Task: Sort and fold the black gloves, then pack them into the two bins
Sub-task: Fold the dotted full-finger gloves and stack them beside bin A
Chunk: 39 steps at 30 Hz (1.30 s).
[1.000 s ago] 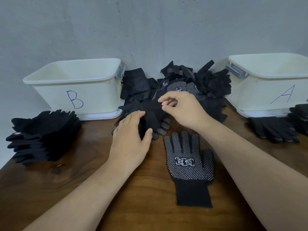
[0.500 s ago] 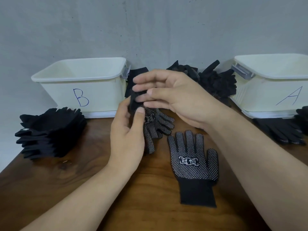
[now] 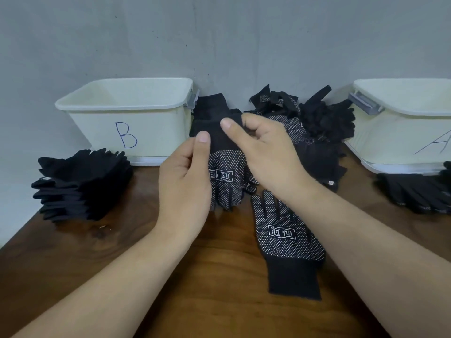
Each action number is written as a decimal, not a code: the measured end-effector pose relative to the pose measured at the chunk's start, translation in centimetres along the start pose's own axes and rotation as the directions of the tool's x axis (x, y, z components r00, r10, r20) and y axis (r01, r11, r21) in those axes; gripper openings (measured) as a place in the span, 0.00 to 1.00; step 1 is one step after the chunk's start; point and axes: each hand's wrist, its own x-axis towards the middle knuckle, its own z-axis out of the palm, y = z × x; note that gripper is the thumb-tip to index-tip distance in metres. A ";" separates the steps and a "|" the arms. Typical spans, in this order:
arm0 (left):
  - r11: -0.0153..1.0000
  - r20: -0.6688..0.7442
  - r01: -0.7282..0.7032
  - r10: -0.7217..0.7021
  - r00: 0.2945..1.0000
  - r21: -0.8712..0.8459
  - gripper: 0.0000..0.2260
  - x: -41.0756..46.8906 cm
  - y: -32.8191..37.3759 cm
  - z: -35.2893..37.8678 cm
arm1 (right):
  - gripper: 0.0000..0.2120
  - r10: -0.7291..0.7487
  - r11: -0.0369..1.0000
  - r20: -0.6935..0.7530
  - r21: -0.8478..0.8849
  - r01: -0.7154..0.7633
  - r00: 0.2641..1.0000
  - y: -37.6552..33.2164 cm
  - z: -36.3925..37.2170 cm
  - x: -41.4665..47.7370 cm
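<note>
I hold a black dotted glove (image 3: 225,174) up by its cuff, fingers hanging down above the table. My left hand (image 3: 185,181) pinches the cuff's left edge with the thumb. My right hand (image 3: 266,152) pinches the cuff's right edge. A second dotted glove (image 3: 285,240) lies flat on the table below my right wrist, fingers pointing away, cuff towards me. A loose heap of black gloves (image 3: 314,125) lies at the wall between the two white bins. Bin B (image 3: 127,118) stands at the left, bin A (image 3: 402,125) at the right.
A neat stack of black gloves (image 3: 83,184) sits in front of bin B near the table's left edge. Another flat pile of gloves (image 3: 415,193) lies in front of bin A. The brown wooden table (image 3: 219,301) reaches towards me; a grey wall stands behind.
I picked a dotted glove out of the heap, lifted it and turned it so both hands now pinch its cuff with the fingers hanging down. The flat glove has not moved.
</note>
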 end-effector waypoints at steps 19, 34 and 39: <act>0.998 -0.064 -0.042 0.039 0.997 -0.041 0.22 0.6 -1.1 -1.0 | 0.20 -0.151 0.987 -0.042 -0.060 0.148 0.988 -1.1 -2.4 0.9; 0.681 0.868 -0.652 0.048 0.493 0.333 0.18 -2.0 -5.6 0.3 | 0.17 0.022 0.995 -0.228 0.103 0.001 0.973 2.5 -9.5 2.7; 0.755 0.839 -0.591 0.101 0.534 0.285 0.15 -1.8 -5.4 0.4 | 0.20 0.021 0.998 -0.203 0.061 -0.009 0.979 2.7 -9.4 2.4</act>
